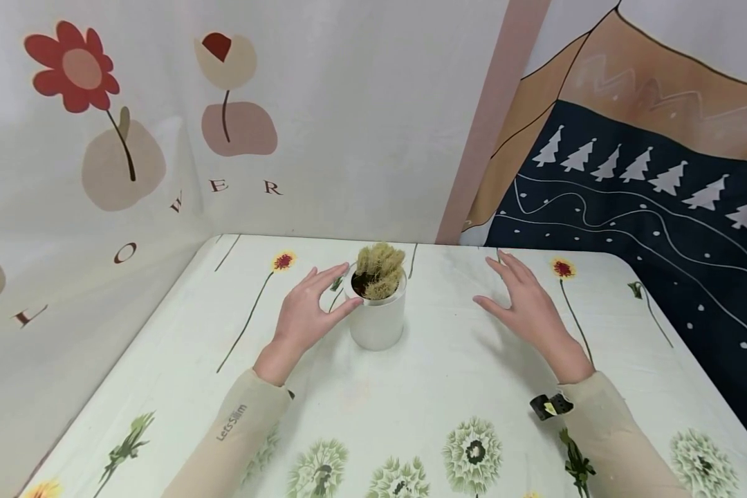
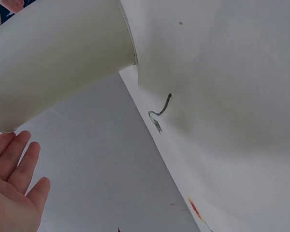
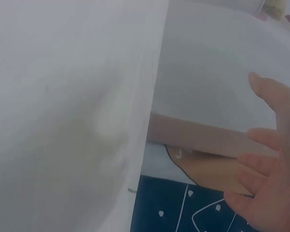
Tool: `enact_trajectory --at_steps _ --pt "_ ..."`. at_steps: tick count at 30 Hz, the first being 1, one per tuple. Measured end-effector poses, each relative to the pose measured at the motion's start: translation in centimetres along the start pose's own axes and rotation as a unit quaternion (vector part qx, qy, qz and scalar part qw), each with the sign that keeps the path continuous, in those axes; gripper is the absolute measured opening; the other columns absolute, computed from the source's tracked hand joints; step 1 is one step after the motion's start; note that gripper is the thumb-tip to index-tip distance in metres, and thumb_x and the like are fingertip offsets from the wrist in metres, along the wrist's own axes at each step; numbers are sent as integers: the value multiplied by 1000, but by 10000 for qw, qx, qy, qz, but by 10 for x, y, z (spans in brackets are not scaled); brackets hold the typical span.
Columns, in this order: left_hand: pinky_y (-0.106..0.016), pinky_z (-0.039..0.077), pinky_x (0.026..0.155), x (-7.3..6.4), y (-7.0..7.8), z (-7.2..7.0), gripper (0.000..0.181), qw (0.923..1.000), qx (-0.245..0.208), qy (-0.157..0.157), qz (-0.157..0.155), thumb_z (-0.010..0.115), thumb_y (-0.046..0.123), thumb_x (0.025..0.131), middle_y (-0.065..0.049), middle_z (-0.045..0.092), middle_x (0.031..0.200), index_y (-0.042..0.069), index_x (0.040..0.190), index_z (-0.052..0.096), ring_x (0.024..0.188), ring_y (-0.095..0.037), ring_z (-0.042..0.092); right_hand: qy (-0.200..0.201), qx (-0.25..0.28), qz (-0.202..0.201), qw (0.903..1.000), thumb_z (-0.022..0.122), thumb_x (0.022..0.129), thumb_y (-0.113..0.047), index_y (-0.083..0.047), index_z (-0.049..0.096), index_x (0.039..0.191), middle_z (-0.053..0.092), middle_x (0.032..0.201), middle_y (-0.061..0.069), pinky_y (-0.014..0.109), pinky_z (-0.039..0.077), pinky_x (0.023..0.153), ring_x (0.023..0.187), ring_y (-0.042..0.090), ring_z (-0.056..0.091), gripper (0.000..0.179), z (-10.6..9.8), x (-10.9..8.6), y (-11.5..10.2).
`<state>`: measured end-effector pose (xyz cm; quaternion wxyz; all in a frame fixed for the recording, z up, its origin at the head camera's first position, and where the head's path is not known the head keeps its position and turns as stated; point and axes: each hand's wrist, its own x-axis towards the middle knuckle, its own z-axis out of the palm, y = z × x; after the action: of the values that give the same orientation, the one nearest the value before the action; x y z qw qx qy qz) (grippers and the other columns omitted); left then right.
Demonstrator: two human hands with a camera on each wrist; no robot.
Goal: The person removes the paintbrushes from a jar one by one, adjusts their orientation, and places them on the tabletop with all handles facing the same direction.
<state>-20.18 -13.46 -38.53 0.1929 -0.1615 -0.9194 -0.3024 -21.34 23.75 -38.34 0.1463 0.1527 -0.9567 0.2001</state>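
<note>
A white cylindrical pot [image 1: 377, 325] stands upright on the table, with a fuzzy yellow-green plant [image 1: 382, 268] and dark brown filling inside its rim. My left hand [image 1: 311, 310] is just left of the pot, thumb and fingers spread apart with the tips right at the rim. From the left wrist, the pot's side [image 2: 63, 65] looms large and the fingertips come close to its rim. Well to the right of the pot, my right hand [image 1: 526, 308] hovers over the table, thumb spread from the fingers, holding nothing. The right wrist view catches only a bit of the plant [image 3: 274, 8] at the top.
A white cloth printed with flowers and dandelions covers the table [image 1: 361, 408]. Behind it and to the left hangs a pale curtain [image 1: 361, 124] with flower prints and letters. A dark panel with white trees [image 1: 629, 200] hangs along the right side. Black wrist gear [image 1: 549, 407] sits at the right cuff.
</note>
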Motion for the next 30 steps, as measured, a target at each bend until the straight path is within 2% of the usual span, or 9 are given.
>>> enact_trajectory --at_steps 5,9,16,30 --pt "-59 39 116 0 1 0 65 9996 -215 -66 -175 76 46 85 -6 60 143 21 142 58 140 -41 45 79 175 -42 9998 73 91 -35 -7 42 151 34 159 21 66 38 113 146 42 33 73 2 0 -6" --pt "-58 41 115 0 0 1 64 9985 -503 -51 -212 78 42 84 -5 61 142 19 141 59 138 -44 47 90 423 -17 9991 73 91 -34 -9 43 150 36 158 19 65 37 114 145 41 34 71 2 1 -12" --pt "-49 48 112 0 -2 4 62 9940 -1083 -10 -157 79 35 85 -7 62 140 16 140 60 132 -29 57 214 660 -84 9976 76 88 -32 -10 46 148 41 155 17 62 41 113 143 38 39 70 1 3 -25" --pt "-50 43 116 0 0 6 62 9849 -1662 -130 -465 80 30 86 -5 60 143 14 142 58 137 -28 53 562 966 -427 9928 80 85 -31 -9 53 142 50 148 14 57 47 110 138 33 48 67 7 7 -44"
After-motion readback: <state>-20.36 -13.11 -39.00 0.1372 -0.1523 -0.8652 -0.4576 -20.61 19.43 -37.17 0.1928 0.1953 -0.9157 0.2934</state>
